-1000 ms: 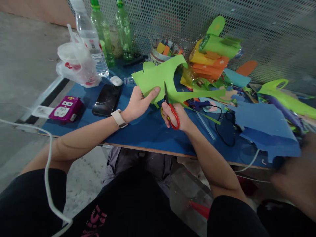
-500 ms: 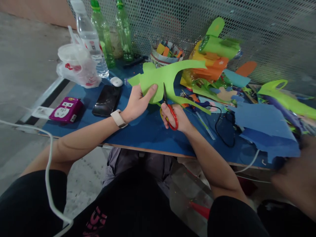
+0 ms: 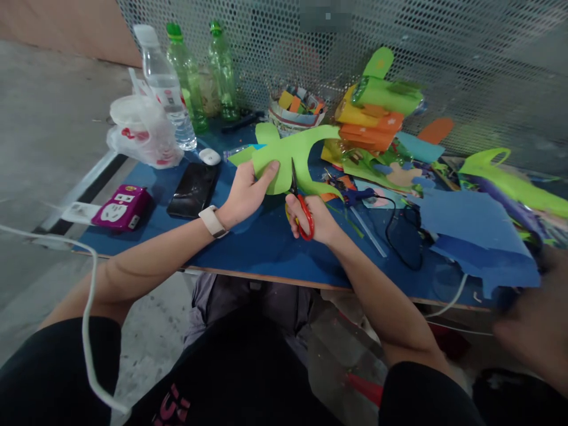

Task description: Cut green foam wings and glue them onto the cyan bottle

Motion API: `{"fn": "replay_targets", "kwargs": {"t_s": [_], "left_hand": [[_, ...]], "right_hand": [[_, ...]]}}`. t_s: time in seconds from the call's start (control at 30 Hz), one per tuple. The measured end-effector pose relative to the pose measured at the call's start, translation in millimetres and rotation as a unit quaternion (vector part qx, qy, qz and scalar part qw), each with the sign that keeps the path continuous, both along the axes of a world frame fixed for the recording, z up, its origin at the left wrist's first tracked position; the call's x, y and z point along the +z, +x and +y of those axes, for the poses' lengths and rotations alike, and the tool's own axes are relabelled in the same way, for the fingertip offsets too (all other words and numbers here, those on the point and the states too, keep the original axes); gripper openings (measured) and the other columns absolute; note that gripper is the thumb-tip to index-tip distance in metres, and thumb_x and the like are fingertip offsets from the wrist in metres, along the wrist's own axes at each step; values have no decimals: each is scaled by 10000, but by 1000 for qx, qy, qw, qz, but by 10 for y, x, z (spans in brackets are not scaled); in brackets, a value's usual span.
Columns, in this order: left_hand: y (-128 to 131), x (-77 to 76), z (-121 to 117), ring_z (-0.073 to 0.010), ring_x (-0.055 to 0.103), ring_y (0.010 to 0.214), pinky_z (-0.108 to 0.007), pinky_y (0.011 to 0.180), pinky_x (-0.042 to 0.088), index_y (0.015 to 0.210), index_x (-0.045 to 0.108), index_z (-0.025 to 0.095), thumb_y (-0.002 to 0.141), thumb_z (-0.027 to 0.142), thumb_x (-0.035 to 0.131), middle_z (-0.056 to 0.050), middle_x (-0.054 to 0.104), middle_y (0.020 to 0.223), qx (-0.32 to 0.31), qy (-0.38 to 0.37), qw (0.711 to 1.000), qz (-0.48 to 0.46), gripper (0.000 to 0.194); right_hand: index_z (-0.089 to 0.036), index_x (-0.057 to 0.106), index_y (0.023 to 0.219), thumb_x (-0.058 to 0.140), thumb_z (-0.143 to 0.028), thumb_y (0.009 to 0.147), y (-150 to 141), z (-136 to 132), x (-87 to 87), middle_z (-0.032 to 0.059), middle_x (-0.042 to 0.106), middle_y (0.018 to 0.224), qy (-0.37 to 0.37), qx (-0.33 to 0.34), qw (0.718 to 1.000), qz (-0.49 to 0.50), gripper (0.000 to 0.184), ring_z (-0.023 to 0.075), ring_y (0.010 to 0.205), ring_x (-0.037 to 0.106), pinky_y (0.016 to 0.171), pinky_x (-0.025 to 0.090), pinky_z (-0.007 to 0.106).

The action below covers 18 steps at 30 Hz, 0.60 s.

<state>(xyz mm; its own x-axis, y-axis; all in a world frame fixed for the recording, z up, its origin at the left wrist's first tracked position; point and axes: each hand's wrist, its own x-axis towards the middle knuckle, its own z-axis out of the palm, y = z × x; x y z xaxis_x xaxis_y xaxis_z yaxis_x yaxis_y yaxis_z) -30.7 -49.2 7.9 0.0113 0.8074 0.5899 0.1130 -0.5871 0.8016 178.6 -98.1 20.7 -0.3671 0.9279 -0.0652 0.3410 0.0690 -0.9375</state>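
Observation:
A sheet of light green paper [image 3: 284, 155] with a curved, irregular outline is held above the blue table. My left hand [image 3: 249, 188] pinches its lower left part, thumb on top and the other fingers hidden beneath. In my right hand [image 3: 316, 216] is a pair of scissors [image 3: 304, 218] with red and yellow handles. The dark blade lies over the paper, pointing away from me, right of my left thumb. Curved green strips extend from the sheet's right side, one at the top and one low down.
Left on the blue table [image 3: 266, 251] are a black phone [image 3: 193, 188], white case [image 3: 209, 156], purple power adapter [image 3: 122, 208], bagged cup [image 3: 142, 133] and bottles [image 3: 165, 89]. Behind stands a scrap basket [image 3: 295, 118]. Paper-covered bottles [image 3: 377, 112] and blue paper [image 3: 474, 222] lie right, near another person's blurred arm [image 3: 539, 325].
The paper's right-hand strips reach less far to the right than before. Both hands keep their hold on the paper and the scissors. The view has tilted slightly, so things sit lower.

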Motion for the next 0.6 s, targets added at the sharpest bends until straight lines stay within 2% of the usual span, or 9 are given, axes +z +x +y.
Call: {"fn": "replay_targets", "kwargs": {"t_s": [0.13, 0.27, 0.43, 0.6], "left_hand": [[15, -14, -17, -198, 711, 801, -360, 796, 654, 954, 775, 214, 1102, 893, 629, -48, 788, 863, -4, 11, 1000, 24, 710], [-1, -4, -12, -174, 661, 741, -335, 709, 611, 917, 763, 210, 1099, 875, 659, -45, 780, 857, -12, -7, 1000, 13, 698], [-15, 12, 19, -182, 664, 742, -351, 716, 628, 899, 756, 213, 1073, 898, 683, -34, 748, 825, -10, -9, 1000, -9, 710], [15, -33, 2, -173, 619, 717, -353, 707, 595, 820, 702, 221, 1093, 891, 656, -32, 707, 783, -9, -3, 1000, 11, 725]], "right_hand": [[-256, 542, 652, 578, -1069, 990, -2, -2, 33, 33, 594, 491, 39, 3, 999, -2, 881, 145, 405, 605, 438, 481, 274], [-264, 540, 626, 669, -1038, 972, -2, 3, 42, 35, 583, 479, 24, -12, 1000, -8, 858, 150, 385, 580, 405, 459, 287], [-262, 543, 618, 659, -1042, 974, -15, -11, 24, 36, 607, 497, 5, 1, 1000, -7, 865, 151, 392, 595, 403, 488, 280], [-251, 559, 695, 586, -1062, 995, -24, -30, 79, 28, 635, 525, 31, -2, 999, -15, 865, 143, 421, 637, 444, 530, 253]]}}
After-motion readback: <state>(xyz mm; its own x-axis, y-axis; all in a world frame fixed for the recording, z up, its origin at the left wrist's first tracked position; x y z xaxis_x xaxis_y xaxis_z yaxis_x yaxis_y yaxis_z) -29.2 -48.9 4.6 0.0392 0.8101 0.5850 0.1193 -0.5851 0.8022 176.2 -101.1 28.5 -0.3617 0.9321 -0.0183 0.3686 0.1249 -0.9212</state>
